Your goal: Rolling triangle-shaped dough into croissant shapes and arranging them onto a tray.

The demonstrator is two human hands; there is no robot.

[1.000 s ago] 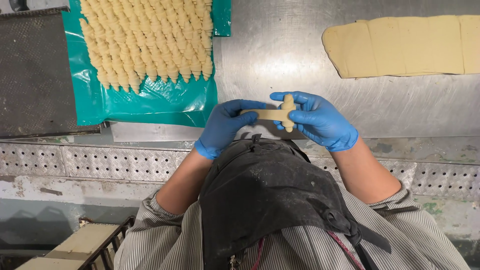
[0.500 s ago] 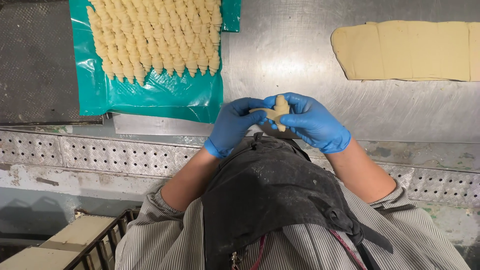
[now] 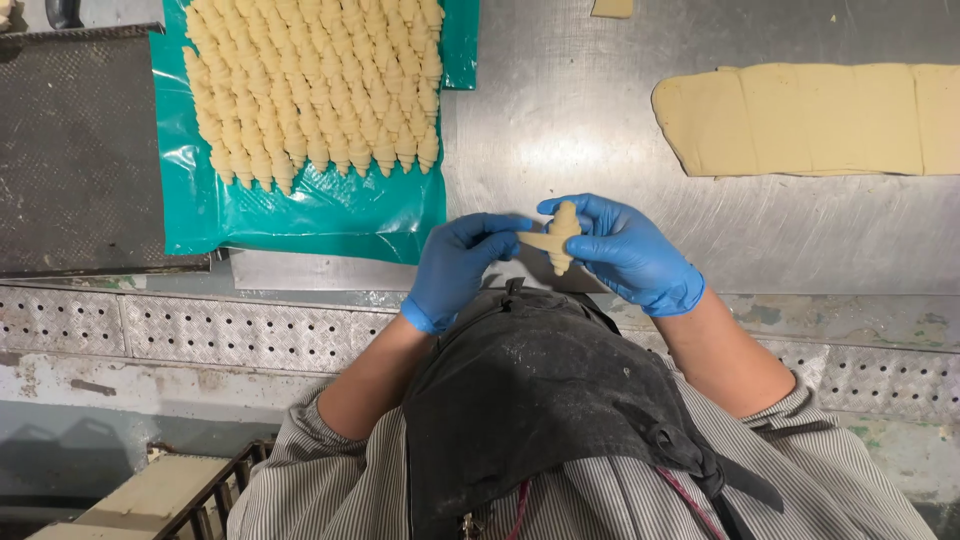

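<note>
Both hands wear smooth blue gloves: the right hand (image 3: 628, 252) pinches a small, pale, ridged roll of raw dough (image 3: 560, 236) between its fingertips, while the left hand (image 3: 460, 262) grips the flat tail of the same piece, just above the scuffed steel table (image 3: 570, 110). On a glossy teal plastic sheet (image 3: 300, 215) to the left lie tight rows of shaped dough rolls (image 3: 315, 85); a flat, matte dough slab (image 3: 815, 118), scored into strips, lies to the right.
</note>
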